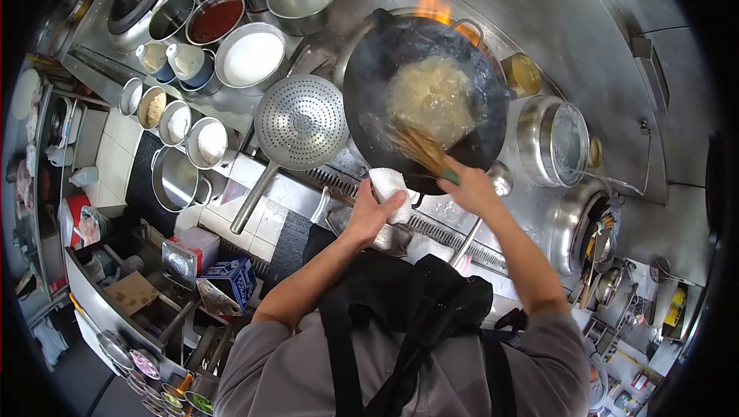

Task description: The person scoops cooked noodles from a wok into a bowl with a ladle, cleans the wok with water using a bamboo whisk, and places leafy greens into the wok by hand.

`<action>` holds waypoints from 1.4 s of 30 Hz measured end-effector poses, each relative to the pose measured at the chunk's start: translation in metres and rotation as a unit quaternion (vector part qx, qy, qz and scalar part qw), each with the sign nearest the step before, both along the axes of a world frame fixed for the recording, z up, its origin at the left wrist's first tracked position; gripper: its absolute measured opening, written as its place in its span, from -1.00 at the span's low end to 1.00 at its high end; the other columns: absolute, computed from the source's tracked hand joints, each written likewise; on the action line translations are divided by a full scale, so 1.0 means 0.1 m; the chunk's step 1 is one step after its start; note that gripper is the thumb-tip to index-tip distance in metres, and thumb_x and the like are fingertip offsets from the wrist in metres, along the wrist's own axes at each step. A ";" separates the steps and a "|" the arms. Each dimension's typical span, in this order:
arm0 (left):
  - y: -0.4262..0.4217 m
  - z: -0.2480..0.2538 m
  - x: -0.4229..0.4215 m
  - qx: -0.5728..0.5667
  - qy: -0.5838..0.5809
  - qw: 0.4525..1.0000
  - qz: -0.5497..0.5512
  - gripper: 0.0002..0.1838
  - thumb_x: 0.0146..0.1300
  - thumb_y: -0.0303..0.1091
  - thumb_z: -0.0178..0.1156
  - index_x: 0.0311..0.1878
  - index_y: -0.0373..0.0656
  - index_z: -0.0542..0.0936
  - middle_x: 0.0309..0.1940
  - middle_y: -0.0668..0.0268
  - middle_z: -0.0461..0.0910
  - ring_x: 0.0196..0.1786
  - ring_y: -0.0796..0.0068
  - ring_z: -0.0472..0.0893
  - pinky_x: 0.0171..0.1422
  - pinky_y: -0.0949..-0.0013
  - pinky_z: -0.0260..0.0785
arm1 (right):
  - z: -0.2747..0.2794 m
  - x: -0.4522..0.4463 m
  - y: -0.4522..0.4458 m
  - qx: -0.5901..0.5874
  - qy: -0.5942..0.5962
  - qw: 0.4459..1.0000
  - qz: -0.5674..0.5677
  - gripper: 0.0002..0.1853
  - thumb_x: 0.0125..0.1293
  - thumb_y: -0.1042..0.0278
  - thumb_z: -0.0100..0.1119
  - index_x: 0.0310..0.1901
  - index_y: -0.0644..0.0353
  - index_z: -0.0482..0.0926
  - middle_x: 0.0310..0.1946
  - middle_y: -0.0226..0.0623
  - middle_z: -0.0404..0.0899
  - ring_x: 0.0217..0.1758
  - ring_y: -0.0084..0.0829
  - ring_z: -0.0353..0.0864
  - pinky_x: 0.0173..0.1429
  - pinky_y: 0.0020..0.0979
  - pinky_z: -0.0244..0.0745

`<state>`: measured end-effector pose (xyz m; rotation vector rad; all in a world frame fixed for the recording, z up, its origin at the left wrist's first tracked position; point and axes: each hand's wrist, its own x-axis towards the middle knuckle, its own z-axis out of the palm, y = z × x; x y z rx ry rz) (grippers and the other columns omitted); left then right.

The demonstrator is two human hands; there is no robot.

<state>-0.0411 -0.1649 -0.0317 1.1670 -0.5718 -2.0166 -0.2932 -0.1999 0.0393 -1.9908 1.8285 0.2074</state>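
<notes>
Head view: brush (419,149) in the wok (368,105), cloth (390,186) at its near rim

The right hand (471,189) has its fingers wrapped round the brush's banded end; the left hand (369,215) grasps the folded cloth, though whether it also pinches the rim I cannot tell. The brush lies over the near side of the wok beside the cloudy liquid (431,98), bristles pointing forward and to the left, long axis slanting back to the right hand. It looks light, with springy, splayed bristles and a stiffer bound end, likely slippery when wet, so that end seems the place to hold. The cloth should be soft and pliant; the wok, probably heavy and hot with flame (433,3) behind it, calls for a padded grip
</notes>
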 end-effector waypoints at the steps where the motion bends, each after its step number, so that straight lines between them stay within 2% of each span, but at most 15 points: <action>1: 0.00 0.00 0.00 0.002 -0.005 1.000 -0.006 -0.34 0.33 -0.26 0.44 0.30 -0.28 0.26 0.03 0.20 0.56 -0.04 0.46 0.61 -0.03 0.32 0.56 | 0.15 -0.20 -0.01 0.047 0.087 0.995 -0.027 -0.27 0.34 0.07 0.28 0.52 -0.13 0.30 -0.32 0.16 0.70 -0.21 0.04 0.75 -0.10 0.02 0.62; 4: -0.02 0.01 0.00 0.017 0.017 1.000 0.006 -0.36 0.34 -0.26 0.43 0.30 -0.27 0.29 0.01 0.23 0.57 -0.07 0.50 0.61 -0.08 0.37 0.53 | 0.22 -0.55 -0.37 0.030 0.219 0.968 -0.119 -0.38 0.34 0.07 0.25 0.42 -0.07 0.40 -0.14 0.18 0.71 -0.08 0.16 0.72 0.08 0.05 0.62; 7: 0.00 0.00 -0.03 0.030 0.038 0.999 0.025 -0.39 0.34 -0.27 0.42 0.28 -0.28 0.31 0.02 0.23 0.57 -0.05 0.50 0.61 -0.05 0.36 0.54 | -0.29 -0.28 -0.98 0.003 0.169 0.971 -0.168 -0.49 0.36 0.06 0.24 0.28 0.03 0.45 -0.12 0.15 0.71 0.00 0.14 0.72 0.11 0.07 0.61; 10: 0.00 0.03 -0.05 0.034 0.038 0.998 0.040 -0.42 0.35 -0.30 0.41 0.27 -0.28 0.33 0.03 0.23 0.57 -0.01 0.49 0.61 -0.02 0.36 0.54 | -0.35 0.39 -1.00 0.015 0.110 0.974 -0.198 -0.41 0.40 0.04 0.21 0.35 0.17 0.37 -0.07 0.22 0.67 0.01 0.22 0.70 0.11 0.05 0.64; 14: -0.01 0.02 -0.03 0.034 0.032 0.999 0.026 -0.30 0.30 -0.25 0.47 0.32 -0.34 0.29 0.06 0.17 0.56 0.05 0.40 0.61 0.10 0.29 0.55 | 0.07 0.44 -0.39 0.058 0.100 0.987 -0.109 -0.34 0.38 0.04 0.24 0.44 0.03 0.29 -0.13 0.22 0.67 -0.02 0.20 0.71 0.05 0.07 0.65; 16: -0.04 0.07 0.01 0.033 0.023 0.999 0.016 -0.31 0.30 -0.26 0.47 0.31 -0.33 0.31 0.06 0.17 0.57 0.05 0.40 0.61 0.10 0.28 0.56 | 0.07 -0.07 -0.14 0.082 0.188 0.976 -0.076 -0.38 0.36 0.10 0.27 0.37 0.07 0.30 -0.11 0.21 0.64 -0.08 0.14 0.73 0.00 0.07 0.65; 18: -0.02 0.04 0.00 0.039 0.031 0.999 0.023 -0.32 0.30 -0.26 0.47 0.31 -0.33 0.31 0.06 0.17 0.57 0.05 0.40 0.61 0.10 0.28 0.56 | -0.01 -0.63 -0.27 0.073 0.255 0.957 -0.114 -0.25 0.39 0.04 0.24 0.53 -0.10 0.16 -0.11 0.16 0.63 -0.06 0.17 0.72 0.04 0.08 0.65; 20: -0.03 0.05 -0.01 0.041 0.047 0.997 0.035 -0.35 0.31 -0.26 0.46 0.29 -0.31 0.33 0.05 0.18 0.57 0.05 0.41 0.61 0.09 0.29 0.56 | 0.06 -0.73 -0.71 0.006 0.210 0.970 -0.125 -0.27 0.38 0.04 0.25 0.52 -0.03 0.22 -0.12 0.19 0.66 -0.03 0.17 0.71 0.08 0.07 0.62; 24: -0.03 0.02 0.01 0.049 0.051 0.997 0.026 -0.39 0.31 -0.29 0.45 0.28 -0.30 0.35 0.03 0.21 0.58 0.04 0.43 0.61 0.06 0.29 0.56 | -0.48 -0.32 -1.44 -0.061 -0.057 0.987 -0.134 -0.27 0.29 0.02 0.34 0.42 0.18 0.43 -0.16 0.20 0.72 -0.02 0.11 0.73 0.10 0.00 0.57; 26: -0.03 -0.03 0.01 0.038 0.052 0.998 0.020 -0.39 0.31 -0.29 0.44 0.28 -0.29 0.35 0.04 0.20 0.58 0.04 0.42 0.61 0.05 0.30 0.56 | -0.75 0.05 -1.33 -0.074 -0.181 0.967 -0.166 -0.36 0.29 -0.05 0.32 0.35 0.04 0.53 -0.45 0.03 0.71 -0.36 -0.15 0.76 -0.07 -0.10 0.62; 29: -0.04 -0.05 -0.05 0.022 0.042 0.998 0.037 -0.39 0.31 -0.30 0.43 0.28 -0.29 0.34 0.05 0.19 0.57 0.03 0.42 0.61 0.04 0.31 0.56 | -0.31 0.50 -0.99 0.002 -0.226 0.944 -0.241 -0.34 0.29 -0.05 0.32 0.38 0.00 0.52 -0.45 0.01 0.71 -0.36 -0.16 0.76 -0.07 -0.11 0.61; 31: -0.03 -0.01 -0.08 0.021 0.029 0.998 0.053 -0.39 0.31 -0.30 0.43 0.28 -0.28 0.33 0.05 0.19 0.56 0.03 0.42 0.61 0.03 0.32 0.56 | -0.03 0.55 -0.69 0.130 -0.239 0.931 -0.244 -0.34 0.29 -0.05 0.31 0.40 -0.04 0.50 -0.31 0.09 0.73 -0.20 -0.02 0.77 -0.01 -0.09 0.60; 35: -0.07 -0.06 -0.16 0.029 0.023 0.998 0.041 -0.46 0.29 -0.41 0.37 0.21 -0.27 0.30 -0.02 0.23 0.52 -0.04 0.45 0.58 0.02 0.32 0.54 | 0.09 0.05 0.00 0.020 -0.103 0.988 -0.112 -0.41 0.29 0.06 0.32 0.37 -0.11 0.53 -0.18 0.21 0.69 0.00 0.07 0.72 0.09 -0.02 0.58; 39: -0.08 -0.21 -0.22 -0.031 -0.030 0.998 0.036 -0.50 0.19 -0.55 0.26 0.16 -0.26 0.29 -0.08 0.25 0.48 -0.04 0.44 0.54 0.05 0.31 0.49 | 0.27 -0.59 0.05 0.013 0.144 0.982 -0.121 -0.38 0.33 0.08 0.28 0.41 -0.11 0.38 -0.12 0.16 0.66 -0.02 0.21 0.69 0.08 0.07 0.61; 42: -0.08 -0.29 -0.21 -0.013 -0.015 0.999 0.038 -0.47 0.14 -0.56 0.23 0.17 -0.27 0.28 -0.06 0.22 0.47 0.00 0.41 0.53 0.07 0.31 0.47 | 0.01 -0.75 -0.62 -0.043 0.185 0.966 -0.173 -0.35 0.36 0.09 0.25 0.45 -0.08 0.30 -0.10 0.15 0.64 -0.02 0.21 0.69 0.08 0.08 0.62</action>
